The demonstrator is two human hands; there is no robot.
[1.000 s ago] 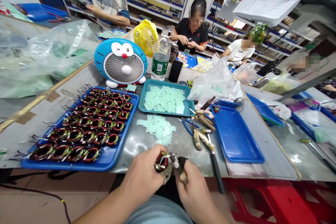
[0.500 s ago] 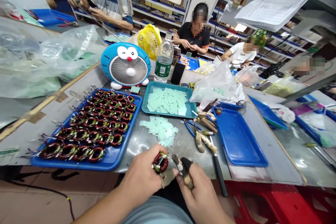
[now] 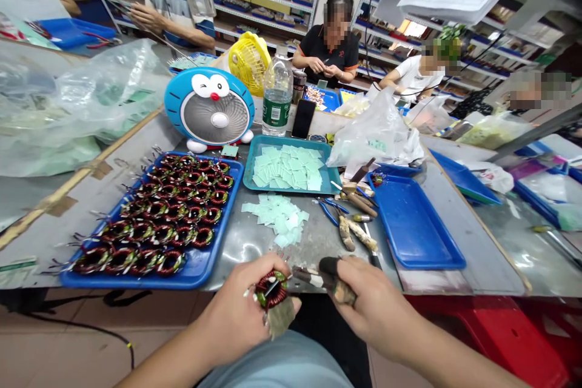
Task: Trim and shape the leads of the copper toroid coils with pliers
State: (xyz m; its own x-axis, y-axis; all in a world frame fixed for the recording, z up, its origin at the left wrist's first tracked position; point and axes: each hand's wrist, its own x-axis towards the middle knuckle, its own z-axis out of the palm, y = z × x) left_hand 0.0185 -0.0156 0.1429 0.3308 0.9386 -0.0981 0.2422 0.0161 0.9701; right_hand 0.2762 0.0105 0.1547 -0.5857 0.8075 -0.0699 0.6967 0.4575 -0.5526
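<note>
My left hand (image 3: 236,309) is closed around a toroidal coil (image 3: 271,288) wound with dark red wire, its ring facing up. A tan wrap (image 3: 280,317) covers a fingertip of this hand. My right hand (image 3: 370,300) grips what looks like a pair of pliers (image 3: 313,277), with a dark metal head and a worn tan grip. The tool's head points left and reaches the coil's edge, near its wire ends; whether it bites a wire I cannot make out. Loose pale green squares (image 3: 279,217) lie on the metal bench just beyond both hands.
On the left, a blue tray (image 3: 200,270) holds rows of similar coils. Behind are a teal tray (image 3: 249,180) of green squares, a cartoon fan (image 3: 213,103) and a water bottle (image 3: 276,97). Tools (image 3: 348,224) and another blue tray (image 3: 421,224) lie right. Co-workers sit opposite.
My right hand has moved right and up with the pliers, its forearm now more sideways. The coil in my left hand has shifted slightly left and tilted. The view has shifted a little.
</note>
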